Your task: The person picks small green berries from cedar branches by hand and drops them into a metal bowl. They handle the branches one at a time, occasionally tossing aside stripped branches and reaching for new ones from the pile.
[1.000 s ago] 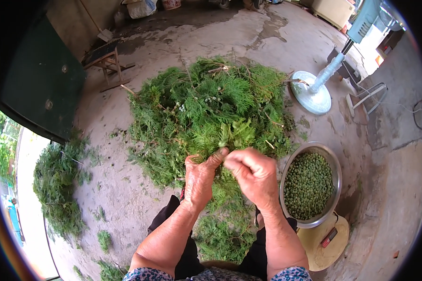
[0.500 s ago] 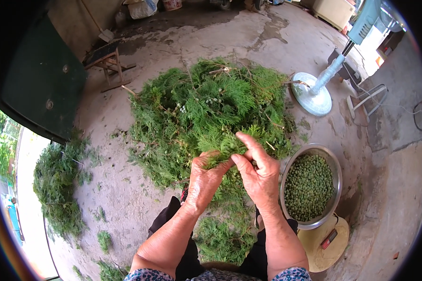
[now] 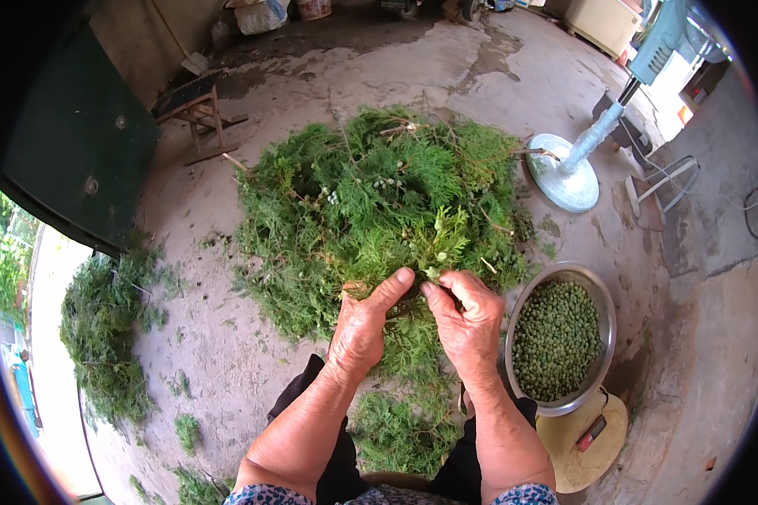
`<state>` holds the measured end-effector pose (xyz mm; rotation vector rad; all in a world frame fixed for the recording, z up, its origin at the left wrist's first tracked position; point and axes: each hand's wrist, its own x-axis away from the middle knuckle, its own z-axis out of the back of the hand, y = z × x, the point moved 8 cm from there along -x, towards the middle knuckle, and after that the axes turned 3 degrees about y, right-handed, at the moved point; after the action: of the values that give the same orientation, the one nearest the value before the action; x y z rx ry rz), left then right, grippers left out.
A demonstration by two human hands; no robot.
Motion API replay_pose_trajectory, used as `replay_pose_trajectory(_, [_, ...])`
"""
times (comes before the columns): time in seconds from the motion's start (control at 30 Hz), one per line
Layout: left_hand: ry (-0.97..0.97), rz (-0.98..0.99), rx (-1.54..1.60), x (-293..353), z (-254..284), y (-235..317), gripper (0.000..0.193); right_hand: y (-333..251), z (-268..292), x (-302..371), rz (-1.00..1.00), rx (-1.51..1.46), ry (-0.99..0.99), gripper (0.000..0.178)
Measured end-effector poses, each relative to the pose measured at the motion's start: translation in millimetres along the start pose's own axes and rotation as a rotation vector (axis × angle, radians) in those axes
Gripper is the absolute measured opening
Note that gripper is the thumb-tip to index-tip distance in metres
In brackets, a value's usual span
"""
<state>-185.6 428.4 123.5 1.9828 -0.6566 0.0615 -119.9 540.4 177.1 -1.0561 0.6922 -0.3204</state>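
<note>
Held in my left hand is a leafy evergreen sprig, its thumb stretched along it. My right hand has thumb and forefinger pinched at a small pale-green cone on the sprig, close to the left thumb tip. Part of the grip is hidden behind the fingers. Below and beyond both hands spreads a big heap of cut evergreen branches, with a few bluish cones showing among the foliage. At my right, a metal basin holds many small green cones.
A round yellowish stool top with a red-and-black phone stands beside the basin. A standing fan's round base is beyond it. More branches lie at left, near a green door and a wooden stool.
My right forefinger has bent in from an outstretched pose toward the thumb. The left thumb has risen, and the sprig's tip now stands up with the pale cone showing.
</note>
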Motion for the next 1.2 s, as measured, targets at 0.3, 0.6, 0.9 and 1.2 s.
replay_pose_trajectory(0.3, [0.062, -0.058, 0.078, -3, 3, 1, 0.031, 11, 13, 2, -0.238, -0.355, 0.095, 0.018])
replay_pose_trajectory(0.6, [0.047, -0.091, 0.018, 0, -1, 6, 0.026, -3, 1, -2, 0.060, -0.029, 0.028, 0.019])
replay_pose_trajectory(0.9, [0.016, 0.021, 0.073, 1, -4, -7, 0.025, 30, -6, 10, -0.364, -0.407, -0.064, 0.015])
replay_pose_trajectory(1.2, [0.108, 0.018, 0.039, -1, 9, -8, 0.025, 43, 13, -4, -0.583, -0.974, 0.142, 0.013])
